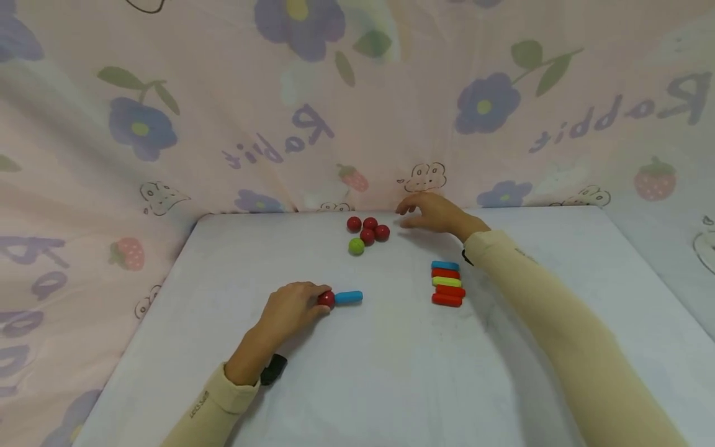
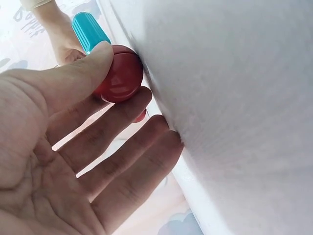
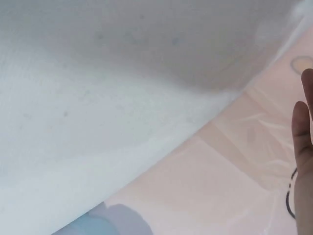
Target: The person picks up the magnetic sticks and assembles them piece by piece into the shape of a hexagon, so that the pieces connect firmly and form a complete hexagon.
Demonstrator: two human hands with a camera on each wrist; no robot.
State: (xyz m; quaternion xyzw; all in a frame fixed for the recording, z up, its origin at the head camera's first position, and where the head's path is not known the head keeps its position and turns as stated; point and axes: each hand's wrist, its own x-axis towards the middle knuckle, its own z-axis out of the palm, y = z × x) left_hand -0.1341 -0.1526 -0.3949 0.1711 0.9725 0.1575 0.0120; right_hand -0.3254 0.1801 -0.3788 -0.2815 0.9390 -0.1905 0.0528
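In the head view my left hand [image 1: 293,308] pinches a glossy red ball [image 1: 326,299] between thumb and fingers, low on the white table. A blue ribbed stick [image 1: 349,297] extends from the ball's far side to the right, end right at the ball. The left wrist view shows the thumb along the red ball [image 2: 123,76], the turquoise stick [image 2: 91,32] beyond it, and the other fingers loosely bent. My right hand [image 1: 432,213] hovers near the table's back edge with nothing in it, fingers spread and pointing left toward several red balls [image 1: 367,236].
One green ball [image 1: 356,246] lies in front of the red ones. Right of centre, short sticks in blue [image 1: 445,266], yellow [image 1: 447,282] and red [image 1: 447,300] lie stacked in a column, beside the right forearm. A patterned cloth [image 1: 380,124] hangs behind the white table [image 1: 391,385].
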